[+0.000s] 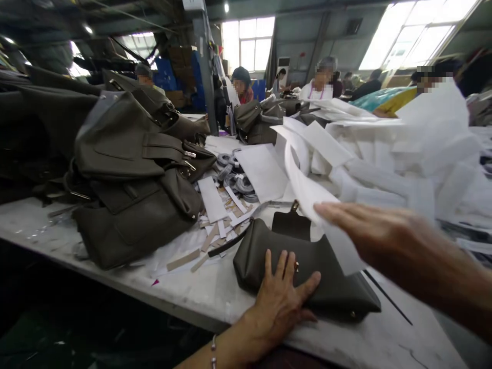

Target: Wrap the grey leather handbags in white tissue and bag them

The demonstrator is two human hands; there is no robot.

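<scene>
your left hand [280,289] lies flat on the dark bag [309,251], fingers spread and gripping nothing, its palm side against the front panel. a small gold-coloured fitting [296,266] peeks out beside your fingertips. the dark bag sits on the pale table [207,302] right in front of you, and its flap [291,226] is turned back past the far edge, with a metal clasp [294,206] at the tip.

your right hand [372,225] is up over the right part of the dark bag, fingers straight along a curved white sheet [302,182]. the thumb is hidden (and the hand is a bit blurred), so i cannot tell whether you are pinching the sheet or only touching it. the sheet's lower end hangs in front of the dark bag's right half.

a strap [230,244] runs out to the left of the dark bag, near a scatter of paper strips [226,225]. well to the left of the dark bag you have a pile of bags [134,210]; beyond it are grey coils [243,185], and beyond it to the right, a heap of white sheets [400,159]. far beyond the dark bag, a person in a white top [322,91] is in view.
</scene>
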